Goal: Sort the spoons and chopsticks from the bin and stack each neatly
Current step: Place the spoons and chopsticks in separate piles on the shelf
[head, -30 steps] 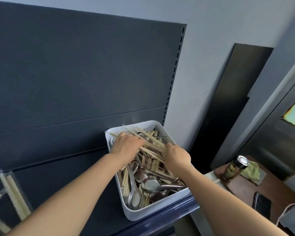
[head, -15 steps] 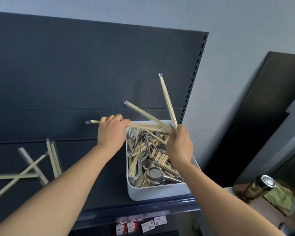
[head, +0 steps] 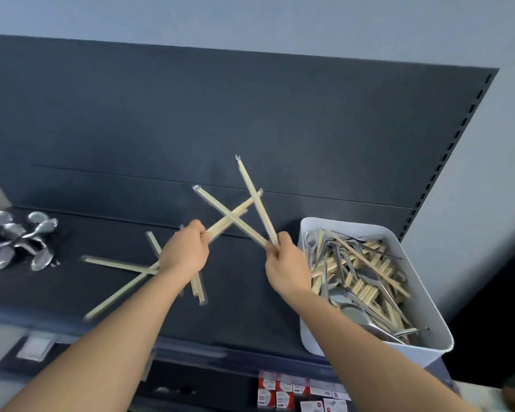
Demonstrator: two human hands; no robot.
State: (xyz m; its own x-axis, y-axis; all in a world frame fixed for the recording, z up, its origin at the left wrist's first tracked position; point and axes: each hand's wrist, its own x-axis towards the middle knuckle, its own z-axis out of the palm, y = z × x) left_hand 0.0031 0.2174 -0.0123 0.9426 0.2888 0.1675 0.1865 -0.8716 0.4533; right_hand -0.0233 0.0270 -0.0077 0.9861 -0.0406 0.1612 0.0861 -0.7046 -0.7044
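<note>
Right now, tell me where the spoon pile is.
Head view: the spoon pile lies at the far left of the shelf, left of the loose chopsticks, with the white bin far off at the right.

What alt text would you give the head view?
A person's left hand and right hand each hold wrapped chopsticks, crossed in the air above a dark shelf. A white bin of mixed utensils sits at right; loose chopsticks lie under the left arm, and metal spoons lie far left.
</note>
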